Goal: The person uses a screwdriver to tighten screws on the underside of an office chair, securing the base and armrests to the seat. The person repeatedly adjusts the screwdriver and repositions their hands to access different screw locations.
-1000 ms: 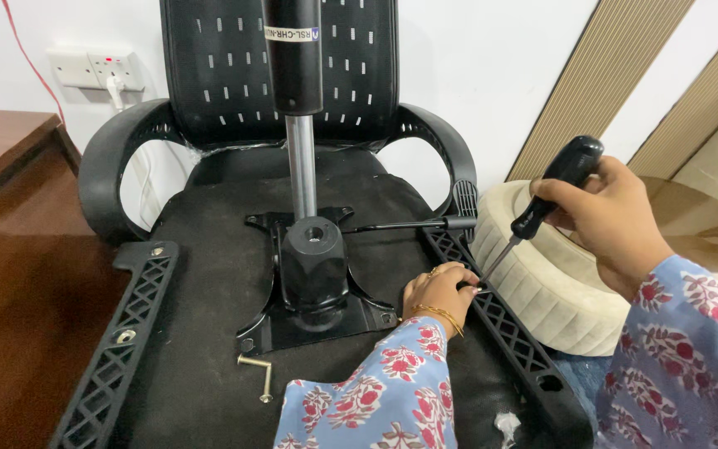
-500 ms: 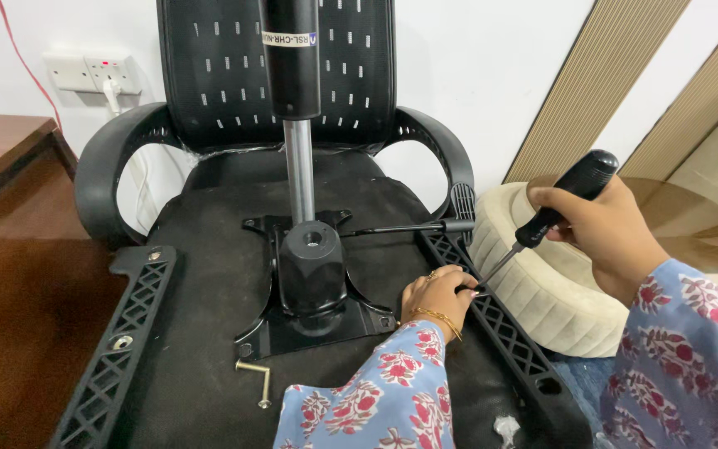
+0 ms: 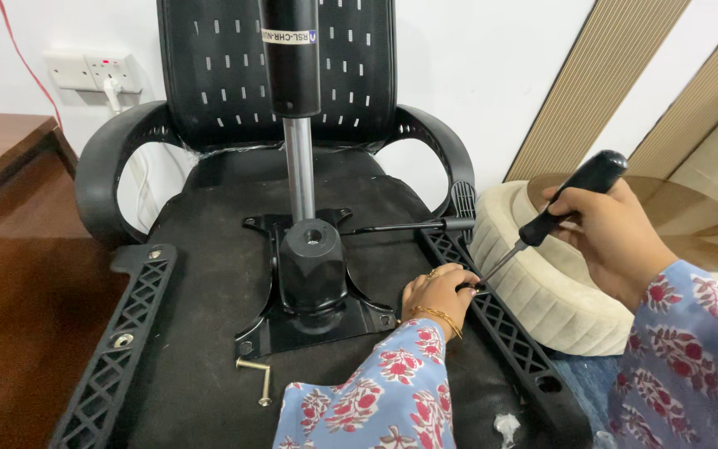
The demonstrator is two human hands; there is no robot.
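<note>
An upturned black office chair lies before me, its seat underside (image 3: 209, 274) facing up. My right hand (image 3: 612, 229) grips a black-handled screwdriver (image 3: 571, 195), whose tip meets the right lattice armrest bracket (image 3: 500, 320). My left hand (image 3: 440, 291) rests on that bracket with its fingers pinched around the screwdriver tip; whether a screw is between them is hidden. A black metal mechanism plate (image 3: 313, 287) with a gas cylinder (image 3: 294, 83) rising from it sits just left of my left hand.
Two loose brass-coloured bolts (image 3: 258, 376) lie on the seat near the front. A left lattice bracket (image 3: 118, 341) runs along the other side. A cream ribbed stool (image 3: 542, 287) stands at right, a brown wooden desk (image 3: 2, 158) at left, a wall socket (image 3: 93, 71) behind.
The screwdriver handle has swung to the right and tilted lower with my right hand. My left hand has stayed at the tip on the bracket.
</note>
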